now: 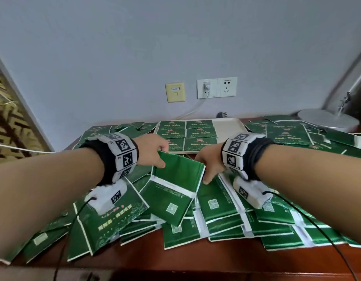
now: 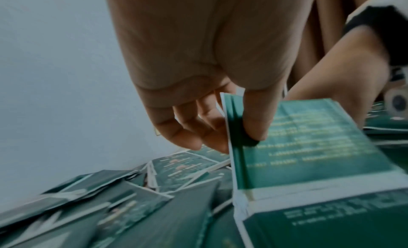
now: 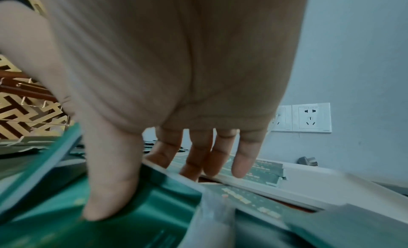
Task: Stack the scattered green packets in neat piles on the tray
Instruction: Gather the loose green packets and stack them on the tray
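Observation:
I hold a small bunch of green packets above the heap, just in front of the tray. My left hand pinches its far left corner, thumb on the upper face and fingers behind. My right hand pinches the right edge, thumb on top and fingers reaching past it. The beige tray lies at the back by the wall, with green packets piled in two columns on its left part. Many scattered green packets cover the table.
The brown wooden table shows bare along its near edge. A grey lamp base stands at the back right. Wall sockets with a white cable sit above the tray. Black wrist-camera cables trail over the packets.

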Motion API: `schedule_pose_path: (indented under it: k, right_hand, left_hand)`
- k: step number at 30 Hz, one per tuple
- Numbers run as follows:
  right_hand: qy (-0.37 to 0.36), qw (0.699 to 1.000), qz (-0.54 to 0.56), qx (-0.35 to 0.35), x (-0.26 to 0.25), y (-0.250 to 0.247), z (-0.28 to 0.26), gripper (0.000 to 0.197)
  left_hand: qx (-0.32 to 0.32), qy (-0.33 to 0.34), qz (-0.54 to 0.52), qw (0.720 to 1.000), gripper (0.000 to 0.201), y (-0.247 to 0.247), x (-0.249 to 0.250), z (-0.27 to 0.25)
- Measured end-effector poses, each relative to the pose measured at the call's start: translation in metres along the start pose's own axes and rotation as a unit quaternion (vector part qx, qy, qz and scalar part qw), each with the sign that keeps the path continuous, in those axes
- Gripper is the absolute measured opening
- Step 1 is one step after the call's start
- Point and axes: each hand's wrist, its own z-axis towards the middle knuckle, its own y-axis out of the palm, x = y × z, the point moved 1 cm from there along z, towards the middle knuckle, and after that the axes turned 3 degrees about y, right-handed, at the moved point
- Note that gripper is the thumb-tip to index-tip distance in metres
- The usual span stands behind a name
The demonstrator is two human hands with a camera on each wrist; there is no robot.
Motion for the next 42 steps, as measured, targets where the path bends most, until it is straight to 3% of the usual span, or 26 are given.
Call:
schedule_pose_path:
  k: [3, 6, 10, 13, 16, 17, 21, 26, 28, 31, 34, 36, 42]
  right_hand:
    - [0.015, 0.998, 0.044, 0.043, 0.006, -0.005, 0.0, 0.011]
    - [0.037, 0.992, 0.071, 0.102, 0.013, -0.014, 0.005, 0.021]
    - [0.099, 0.978, 0.098, 0.157, 0.025, -0.027, 0.009, 0.024]
    - [0.136, 0.968, 0.113, 0.179, 0.032, -0.032, 0.005, 0.008]
    - [0.141, 0.968, 0.128, 0.163, 0.036, -0.031, 0.003, 0.049]
    - [0.134, 0.972, 0.132, 0.142, 0.036, -0.03, 0.003, 0.053]
    - [0.159, 0.969, 0.137, 0.13, 0.04, -0.029, 0.003, 0.02]
    - [0.176, 0.945, 0.214, 0.172, 0.048, -0.034, 0.003, 0.042]
    - [0.167, 0.931, 0.272, 0.178, 0.051, -0.034, 0.002, 0.039]
    - [0.153, 0.946, 0.251, 0.137, 0.051, -0.027, -0.004, 0.028]
    - [0.112, 0.984, 0.134, -0.019, 0.048, -0.018, -0.011, 0.029]
    - [0.091, 0.987, 0.089, -0.102, 0.045, -0.012, -0.013, 0.028]
    - [0.082, 0.992, 0.08, -0.055, 0.036, -0.008, 0.004, 0.039]
  left_hand:
    - [0.021, -0.043, 0.005, 0.999, 0.022, -0.007, -0.018, -0.004]
    - [0.033, -0.077, -0.01, 0.996, 0.018, -0.01, -0.027, -0.008]
    - [0.029, -0.104, -0.008, 0.994, 0.028, -0.01, -0.032, -0.009]
    - [0.02, -0.103, -0.015, 0.994, 0.034, -0.005, -0.032, -0.007]
    - [-0.007, -0.084, -0.015, 0.996, 0.034, 0.005, -0.027, -0.003]
    - [-0.018, -0.078, -0.015, 0.997, 0.034, 0.008, -0.024, -0.002]
    - [-0.093, -0.053, -0.011, 0.994, 0.028, 0.02, -0.013, 0.001]
    - [-0.123, -0.023, 0.045, 0.991, 0.05, 0.025, -0.001, 0.001]
    - [-0.114, -0.024, 0.063, 0.991, 0.06, 0.028, 0.001, 0.005]
    - [-0.093, -0.033, 0.051, 0.994, 0.07, 0.035, 0.002, 0.009]
    - [-0.103, -0.036, 0.051, 0.993, 0.067, 0.038, 0.003, 0.011]
    - [-0.112, -0.026, 0.053, 0.992, 0.062, 0.038, 0.004, 0.013]
    - [-0.112, -0.02, 0.033, 0.993, 0.064, 0.038, 0.0, 0.015]
